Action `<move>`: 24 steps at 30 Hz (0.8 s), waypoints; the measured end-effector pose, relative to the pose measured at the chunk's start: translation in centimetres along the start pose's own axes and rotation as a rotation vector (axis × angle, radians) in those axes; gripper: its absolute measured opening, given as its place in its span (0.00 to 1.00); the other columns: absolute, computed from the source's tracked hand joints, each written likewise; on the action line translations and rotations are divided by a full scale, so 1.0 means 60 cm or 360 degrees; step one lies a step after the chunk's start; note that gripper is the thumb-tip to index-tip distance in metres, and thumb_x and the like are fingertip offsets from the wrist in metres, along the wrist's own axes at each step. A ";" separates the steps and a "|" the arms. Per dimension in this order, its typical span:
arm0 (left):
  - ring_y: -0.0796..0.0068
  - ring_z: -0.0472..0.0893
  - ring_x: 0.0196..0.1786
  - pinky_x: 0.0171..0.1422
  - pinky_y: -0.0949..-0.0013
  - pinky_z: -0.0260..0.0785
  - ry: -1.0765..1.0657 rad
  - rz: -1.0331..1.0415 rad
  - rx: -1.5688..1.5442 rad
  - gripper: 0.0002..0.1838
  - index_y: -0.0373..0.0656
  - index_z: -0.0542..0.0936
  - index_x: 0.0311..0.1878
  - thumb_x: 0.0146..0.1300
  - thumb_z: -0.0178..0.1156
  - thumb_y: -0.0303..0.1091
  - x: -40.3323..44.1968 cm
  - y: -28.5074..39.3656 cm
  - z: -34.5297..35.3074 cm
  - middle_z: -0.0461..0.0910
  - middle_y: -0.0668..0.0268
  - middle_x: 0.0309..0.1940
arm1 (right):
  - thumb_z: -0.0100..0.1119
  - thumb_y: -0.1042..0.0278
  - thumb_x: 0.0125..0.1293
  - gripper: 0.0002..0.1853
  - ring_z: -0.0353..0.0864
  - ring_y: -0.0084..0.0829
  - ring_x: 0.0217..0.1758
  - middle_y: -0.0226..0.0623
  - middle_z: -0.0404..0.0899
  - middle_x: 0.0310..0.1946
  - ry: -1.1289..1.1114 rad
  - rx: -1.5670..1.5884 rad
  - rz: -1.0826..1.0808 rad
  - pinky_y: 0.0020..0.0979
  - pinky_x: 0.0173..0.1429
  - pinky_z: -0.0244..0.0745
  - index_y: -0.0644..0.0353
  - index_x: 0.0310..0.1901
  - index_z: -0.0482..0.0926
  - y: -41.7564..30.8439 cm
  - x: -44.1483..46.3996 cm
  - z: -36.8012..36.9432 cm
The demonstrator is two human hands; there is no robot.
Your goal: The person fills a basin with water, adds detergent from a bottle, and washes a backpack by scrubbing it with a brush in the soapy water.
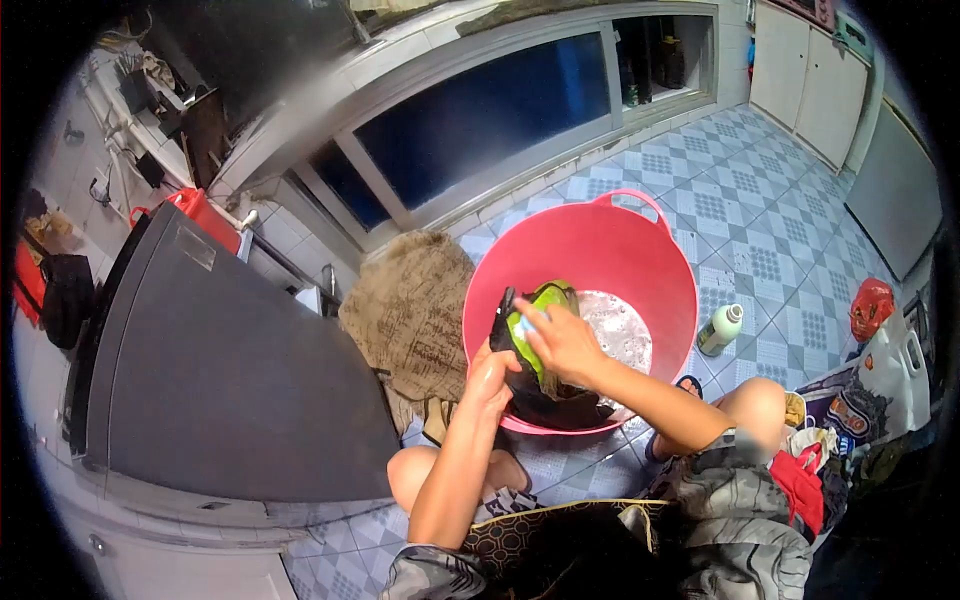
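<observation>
A large pink tub (575, 235) stands on the floor before my knees, with foamy water (620, 330) in its bottom. Over its near side hangs a black and bright green piece of fabric (550, 408), perhaps a bag or garment; which one I cannot tell. My left hand (490, 378) is closed on its black edge. Against the green face presses my right hand (565, 345), fingers bent around a small pale-blue thing that is mostly hidden. The fabric's lower part dips inside the tub.
A white-green bottle (722, 330) stands right of the tub. A brown printed sack (415, 310) lies left of it, beside a dark grey cabinet-like appliance (235, 375). Clothes (800, 485) and a white jug (905, 375) are at the right. A low window (490, 115) lies beyond.
</observation>
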State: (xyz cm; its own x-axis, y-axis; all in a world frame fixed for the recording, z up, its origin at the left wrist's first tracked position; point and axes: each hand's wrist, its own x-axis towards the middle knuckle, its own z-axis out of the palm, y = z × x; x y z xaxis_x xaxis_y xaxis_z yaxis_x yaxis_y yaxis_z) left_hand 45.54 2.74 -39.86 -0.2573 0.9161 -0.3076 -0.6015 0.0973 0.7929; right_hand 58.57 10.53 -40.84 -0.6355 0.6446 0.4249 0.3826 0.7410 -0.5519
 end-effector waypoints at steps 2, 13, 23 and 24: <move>0.64 0.79 0.40 0.40 0.71 0.74 -0.0030 0.0001 0.0016 0.32 0.35 0.73 0.49 0.32 0.45 0.15 0.002 0.000 0.006 0.77 0.61 0.38 | 0.48 0.57 0.66 0.24 0.74 0.46 0.36 0.46 0.70 0.32 -0.0042 -0.0026 0.0014 0.43 0.40 0.71 0.46 0.64 0.64 -0.003 -0.005 -0.009; 0.72 0.75 0.35 0.35 0.75 0.69 -0.0001 -0.0019 0.0018 0.30 0.39 0.72 0.48 0.34 0.47 0.14 0.001 0.000 0.004 0.74 0.67 0.33 | 0.46 0.57 0.67 0.27 0.75 0.51 0.36 0.50 0.71 0.33 -0.0154 0.0000 -0.0163 0.48 0.39 0.72 0.50 0.66 0.58 -0.036 -0.005 -0.024; 0.60 0.79 0.43 0.47 0.64 0.76 0.0019 -0.0072 -0.0067 0.31 0.33 0.72 0.52 0.36 0.46 0.14 -0.009 0.001 -0.002 0.77 0.58 0.41 | 0.48 0.57 0.66 0.28 0.74 0.48 0.36 0.49 0.69 0.34 -0.0213 0.0011 -0.0067 0.46 0.39 0.72 0.47 0.67 0.57 -0.018 -0.061 -0.008; 0.60 0.79 0.43 0.48 0.64 0.75 0.0030 -0.0052 -0.0019 0.31 0.33 0.72 0.52 0.36 0.45 0.14 -0.007 -0.002 -0.005 0.77 0.58 0.42 | 0.47 0.57 0.66 0.27 0.74 0.48 0.36 0.49 0.69 0.34 -0.0216 -0.0033 -0.0159 0.46 0.39 0.72 0.47 0.67 0.58 -0.011 -0.061 -0.009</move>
State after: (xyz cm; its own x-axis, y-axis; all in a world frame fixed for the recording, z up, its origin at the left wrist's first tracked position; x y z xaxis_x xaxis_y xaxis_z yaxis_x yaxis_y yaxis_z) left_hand 45.50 2.25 -39.98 -0.2516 0.9050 -0.3429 -0.6189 0.1220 0.7759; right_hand 61.00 7.77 -41.63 -0.7554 0.5372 0.3752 0.3256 0.8047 -0.4964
